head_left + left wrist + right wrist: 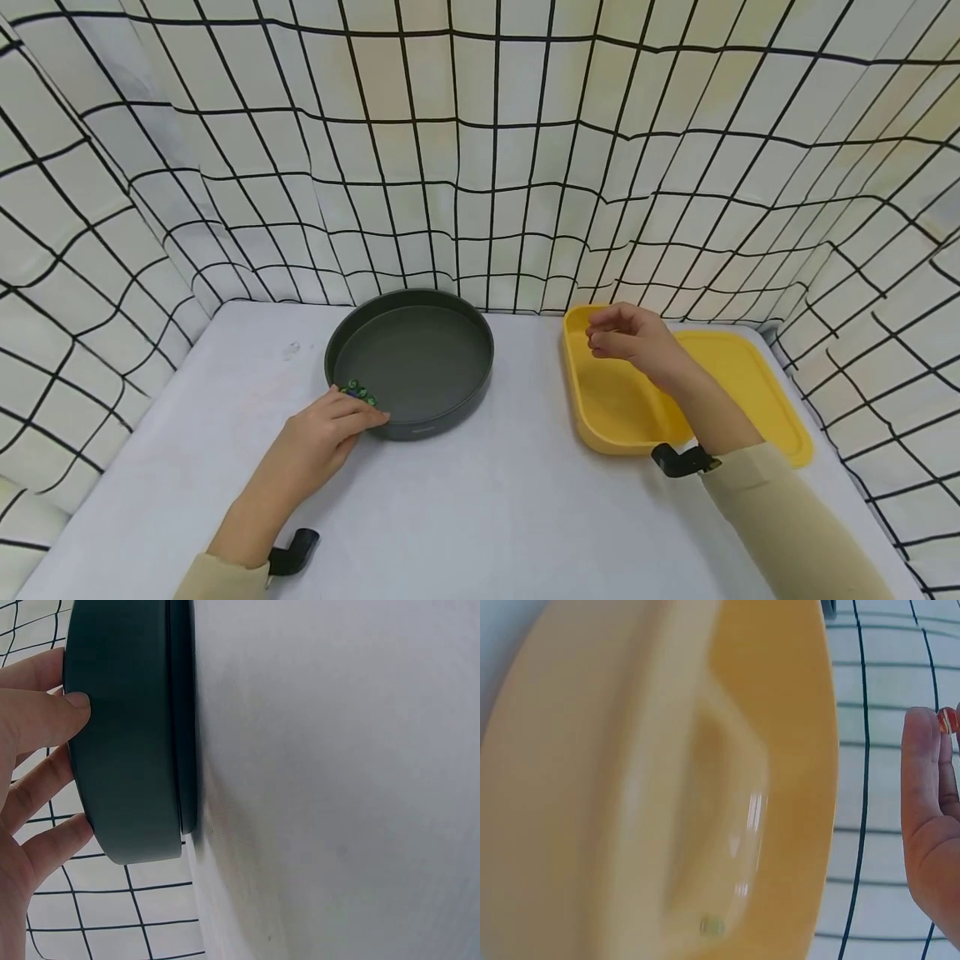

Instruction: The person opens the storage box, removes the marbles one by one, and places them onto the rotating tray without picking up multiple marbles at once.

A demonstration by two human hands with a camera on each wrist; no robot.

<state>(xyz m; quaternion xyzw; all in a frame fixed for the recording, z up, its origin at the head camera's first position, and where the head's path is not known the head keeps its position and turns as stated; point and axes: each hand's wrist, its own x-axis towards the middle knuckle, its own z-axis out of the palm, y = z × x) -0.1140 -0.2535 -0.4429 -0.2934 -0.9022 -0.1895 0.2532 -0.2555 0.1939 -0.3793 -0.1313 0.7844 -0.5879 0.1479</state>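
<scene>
My left hand [322, 437] grips the near-left rim of a dark green round pan [420, 358], thumb on the outer wall and fingers over the edge. Several small green and blue marbles [358, 392] lie in the pan beside those fingers. A red-and-white striped marble [947, 720] is pinched between the thumb and fingertips of my right hand [637, 337], which is raised over the far left part of a yellow rectangular container [600, 408]. Low in that container shows a blurred greenish marble [712, 925].
A flat yellow lid [738, 375] lies to the right of the container, partly behind my right forearm. White sheeting [420, 200] with a black grid surrounds the white table [495, 517] at the back and both sides.
</scene>
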